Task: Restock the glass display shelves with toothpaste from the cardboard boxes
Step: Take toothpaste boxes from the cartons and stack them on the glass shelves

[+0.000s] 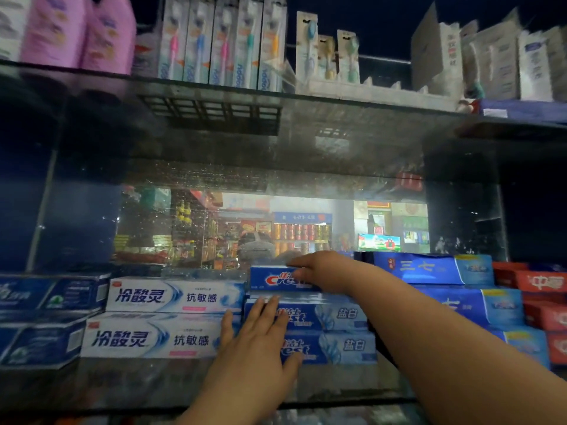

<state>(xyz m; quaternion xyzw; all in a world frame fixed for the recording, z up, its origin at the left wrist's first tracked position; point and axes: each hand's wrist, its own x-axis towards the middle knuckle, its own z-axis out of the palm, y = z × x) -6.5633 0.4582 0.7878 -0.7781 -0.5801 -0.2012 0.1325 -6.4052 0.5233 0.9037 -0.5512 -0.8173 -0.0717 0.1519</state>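
On the glass shelf (129, 384) stands a stack of blue Crest toothpaste boxes (337, 317). My right hand (319, 273) grips the topmost Crest box (270, 279) from its right side, fingers curled over the front. Flat against the left end of the two lower Crest boxes lies my left hand (257, 342), its fingers straight. To the left, two white toothpaste boxes (171, 297) are stacked. No cardboard box is in view.
Dark blue toothpaste boxes (49, 320) fill the far left, blue (435, 268) and red boxes (540, 283) the right. The shelf above (306, 96) carries toothbrush packs (214, 41), pink bottles (79, 32) and white cartons (503, 59). The shop shows through the back glass.
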